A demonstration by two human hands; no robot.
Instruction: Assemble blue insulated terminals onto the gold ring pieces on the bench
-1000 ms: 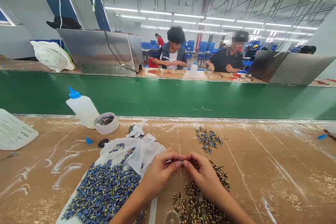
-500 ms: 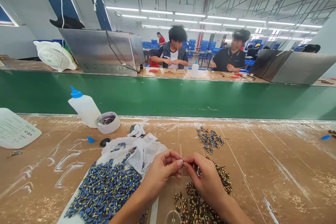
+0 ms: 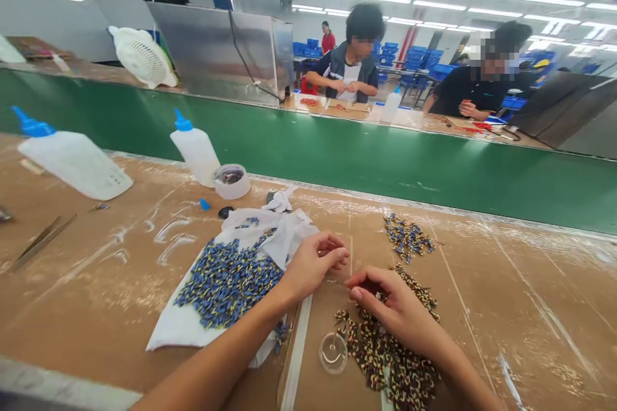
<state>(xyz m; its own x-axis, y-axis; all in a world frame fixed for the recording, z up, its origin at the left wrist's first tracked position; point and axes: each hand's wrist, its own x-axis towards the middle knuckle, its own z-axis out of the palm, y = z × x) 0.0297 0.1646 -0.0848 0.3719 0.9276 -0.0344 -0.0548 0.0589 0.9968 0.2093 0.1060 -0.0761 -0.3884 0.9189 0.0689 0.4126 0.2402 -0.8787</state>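
Observation:
My left hand (image 3: 313,266) hovers right of the pile of small blue-and-yellow pieces (image 3: 226,282), thumb and fingertips pressed together; anything between them is too small to make out. Thumb and forefinger of my right hand (image 3: 390,305) are pinched close, and what they hold, if anything, cannot be seen. This hand is over a heap of small dark pieces with cream and red parts (image 3: 385,359), covering some of it. A gap separates the two hands. The blue pieces lie on a white cloth (image 3: 168,327). Near the heap stands a small clear round dish (image 3: 333,353).
Farther back lies a smaller blue-and-yellow pile (image 3: 407,237). At left are two white bottles with blue tips (image 3: 77,164) (image 3: 195,151), a tape roll (image 3: 231,181) and tweezers (image 3: 43,241). Beyond a green strip (image 3: 313,148), two people sit at another bench.
My hands, whose fingertips met before, have come apart, the right one lower. The view has turned left and down, bringing the tweezers and the whole clear dish into sight.

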